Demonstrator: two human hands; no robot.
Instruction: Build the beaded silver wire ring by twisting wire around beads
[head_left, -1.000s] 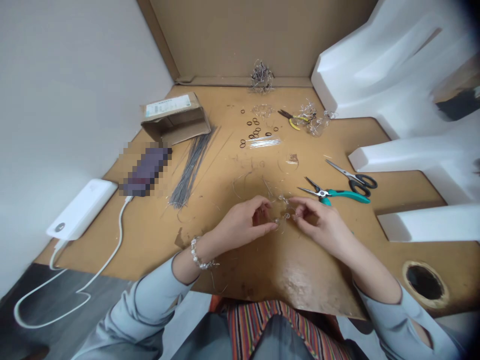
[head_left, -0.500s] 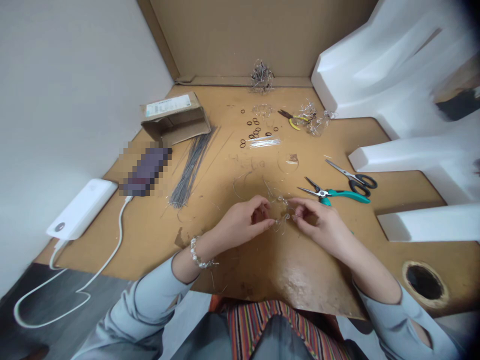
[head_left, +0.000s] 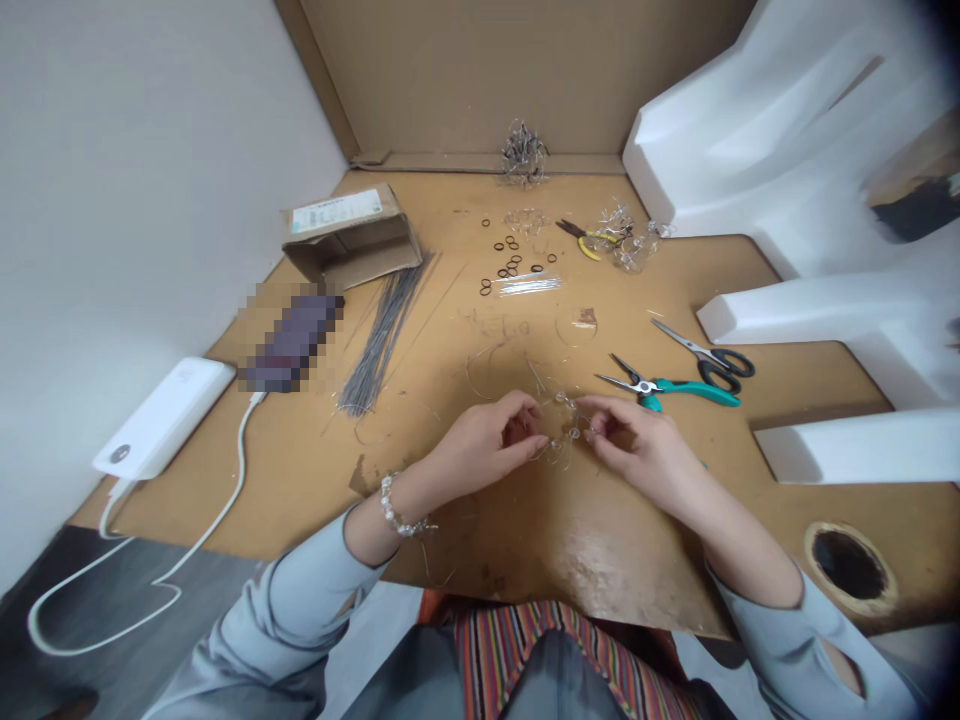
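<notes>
Both hands are working close together on a small beaded wire piece, held just above the middle of a tan board. The left hand and the right hand are pinching it from either side with their fingertips, and they are not touching each other. The step in hand looks like shaping thin wire around clear beads, and the next move seems to call for small, careful pressure on the loose wire ends. Teal-handled scissors are lying just right of the piece, with black-handled scissors beyond them. A bundle of grey wire rods is lying well to its left, while black rubber rings and yellow-handled pliers are sitting well ahead of it.
</notes>
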